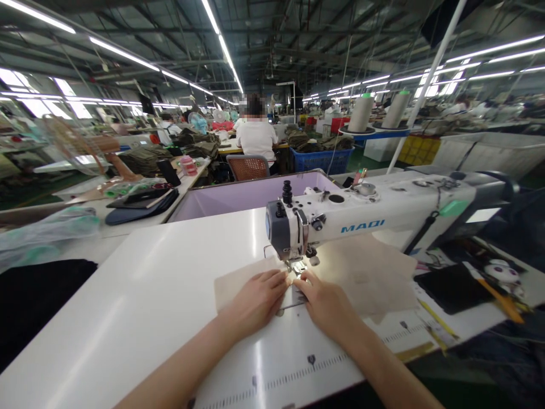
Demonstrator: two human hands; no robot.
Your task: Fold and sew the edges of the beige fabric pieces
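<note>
A white sewing machine (pixel 361 218) lettered MAQI stands over the table, its lit presser foot (pixel 298 266) low above the needle plate. A piece of beige fabric (pixel 230 284) lies left of the foot, and more beige fabric (pixel 370 272) spreads under the machine arm to the right. My left hand (pixel 261 298) rests over the left fabric, its fingers together and their tips gripping the edge just in front of the foot. Close beside it, my right hand (pixel 326 301) pinches fabric between thumb and fingers. The exact fold at the fingertips is too small to make out.
A printed ruler scale (pixel 310 362) runs along the front edge of the white table (pixel 170 284). At right lie a dark pad (pixel 453 287) and a yellow tape (pixel 438 318). Thread cones (pixel 361 113) stand behind the machine. Beyond a lilac bin (pixel 251 193) sits a person (pixel 256 139).
</note>
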